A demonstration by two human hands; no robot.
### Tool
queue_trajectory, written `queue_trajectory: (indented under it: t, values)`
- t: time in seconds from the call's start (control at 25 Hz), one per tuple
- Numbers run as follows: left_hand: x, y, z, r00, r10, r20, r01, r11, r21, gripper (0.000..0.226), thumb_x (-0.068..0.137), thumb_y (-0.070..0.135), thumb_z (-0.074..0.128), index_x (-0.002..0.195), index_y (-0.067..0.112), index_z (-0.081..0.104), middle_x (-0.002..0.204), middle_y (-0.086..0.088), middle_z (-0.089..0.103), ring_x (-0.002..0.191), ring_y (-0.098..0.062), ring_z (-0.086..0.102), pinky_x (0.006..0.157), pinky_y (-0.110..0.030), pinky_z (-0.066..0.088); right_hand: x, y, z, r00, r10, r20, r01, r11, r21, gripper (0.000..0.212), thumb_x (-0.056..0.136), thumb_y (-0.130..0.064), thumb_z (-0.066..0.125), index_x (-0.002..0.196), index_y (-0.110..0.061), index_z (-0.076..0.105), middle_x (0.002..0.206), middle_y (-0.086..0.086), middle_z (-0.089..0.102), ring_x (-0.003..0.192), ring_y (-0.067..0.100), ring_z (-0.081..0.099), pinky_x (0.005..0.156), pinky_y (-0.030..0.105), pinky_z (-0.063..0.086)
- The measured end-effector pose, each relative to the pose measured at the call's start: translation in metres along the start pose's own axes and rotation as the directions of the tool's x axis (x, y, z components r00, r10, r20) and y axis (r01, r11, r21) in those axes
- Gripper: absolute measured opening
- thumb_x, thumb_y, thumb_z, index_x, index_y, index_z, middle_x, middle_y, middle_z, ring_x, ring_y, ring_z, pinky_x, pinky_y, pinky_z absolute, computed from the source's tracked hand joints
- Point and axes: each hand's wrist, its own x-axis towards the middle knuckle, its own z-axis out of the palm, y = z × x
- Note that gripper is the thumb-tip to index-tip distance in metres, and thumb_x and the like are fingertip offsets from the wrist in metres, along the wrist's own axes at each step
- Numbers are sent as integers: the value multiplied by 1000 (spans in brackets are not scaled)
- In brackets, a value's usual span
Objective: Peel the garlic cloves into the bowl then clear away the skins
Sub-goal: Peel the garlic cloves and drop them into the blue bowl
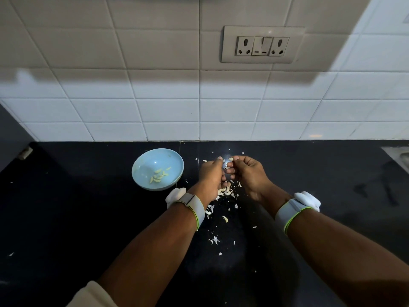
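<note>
Up close, both hands meet over the counter [88,218]. Left hand [211,176] and right hand [247,171] curl their fingers and pinch one clove [230,159]. Skins [225,191] lie below. Bowl [141,171] sits just left, holding peeled cloves [159,175].

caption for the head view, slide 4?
Both hands, left hand and right hand, peel a garlic clove beside the blue bowl, skins littering the black counter.

Both hands up close together, right of the bowl [157,169].
L hand [210,175] & R hand [247,171] knuckles up, fingers curled in, fingertips nearly touching; what they pinch too small to tell. Forearms angle in from bottom, grey band on each wrist.
</note>
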Motion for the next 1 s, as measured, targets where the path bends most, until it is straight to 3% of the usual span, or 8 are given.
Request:
queue_trajectory:
  t: [0.16, 0.36, 0.52, 0.64, 0.84, 1.0]
  values:
    - [0, -3, -1, 991, 131, 3, -131, 986, 99, 14, 102, 17, 56, 100, 11, 68, 84, -4, 62, 65, -12, 55, 44, -23, 49, -1, -2, -2, 999, -13, -31, 12, 999, -36, 25, 107, -18, 53, 87, -7, 64, 74, 4, 67, 61, 12, 61, 55, 24, 48]
    - [-2, -2, -3, 970, 239, -39, -229, 958, 172, 1, 89, 11, 73, 89, 10, 73, 84, -6, 73, 72, -15, 68, 47, -24, 50, 2, 0, -3, 998, -8, -62, 4, 998, -63, 30, 106, -24, 57, 82, -7, 66, 70, 7, 65, 59, 16, 55, 54, 27, 46]
    - [-6, -2, -5, 948, 308, 79, -314, 946, 83, 18, 90, 7, 75, 107, 9, 74, 95, -16, 74, 70, -21, 69, 49, -28, 55, 2, -2, -3, 995, -4, -97, -2, 998, -55, 32, 104, -25, 61, 78, -7, 63, 64, 6, 63, 52, 14, 54, 47, 24, 44]
    - [-6, -2, -4, 934, 346, 88, -353, 933, 77, 13, 92, 10, 74, 104, 6, 75, 84, -11, 74, 62, -16, 66, 49, -29, 54, -2, -3, -3, 998, 34, -52, -37, 997, -66, 34, 102, -29, 63, 76, -8, 61, 61, 5, 62, 51, 16, 52, 46, 26, 42]
    - [1, -4, -4, 940, 340, 5, -340, 937, 77, 4, 93, 9, 72, 96, 8, 74, 85, -9, 73, 60, -10, 62, 52, -30, 55, -2, -3, -4, 995, 89, -39, -91, 994, -54, 29, 104, -31, 60, 83, -11, 61, 69, 4, 61, 55, 17, 57, 46, 27, 41]
    - [3, -4, -4, 956, 293, -9, -293, 956, -20, 5, 95, 6, 68, 99, 5, 71, 81, -7, 69, 56, -11, 60, 54, -30, 54, 1, -1, -7, 995, 73, -65, -72, 997, 16, 12, 105, -9, 53, 110, -7, 64, 88, 9, 68, 66, 18, 65, 55, 30, 48]
